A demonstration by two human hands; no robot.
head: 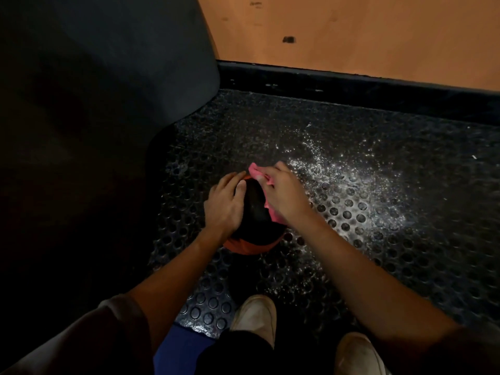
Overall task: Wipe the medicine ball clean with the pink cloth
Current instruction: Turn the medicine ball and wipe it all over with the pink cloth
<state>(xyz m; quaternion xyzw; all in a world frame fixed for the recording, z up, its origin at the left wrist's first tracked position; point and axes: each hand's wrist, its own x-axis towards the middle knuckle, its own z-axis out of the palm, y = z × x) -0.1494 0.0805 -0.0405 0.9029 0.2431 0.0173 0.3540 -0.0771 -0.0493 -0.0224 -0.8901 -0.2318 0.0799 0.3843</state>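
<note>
A black medicine ball (254, 209) with an orange band along its near side sits on the studded floor mat in the middle of the view. My left hand (226, 203) lies flat on the ball's left side, fingers straight. My right hand (284, 193) grips the pink cloth (255, 171) against the ball's upper right side. One fold of the cloth sticks out beyond my fingers and another hangs below my palm. Both hands hide much of the ball.
A large dark padded object (94, 117) fills the left side, close to the ball. An orange wall (351, 36) with a black skirting runs along the back. White speckles spread over the rubber mat (351, 185) to the right. My two light shoes (257, 318) stand just below the ball.
</note>
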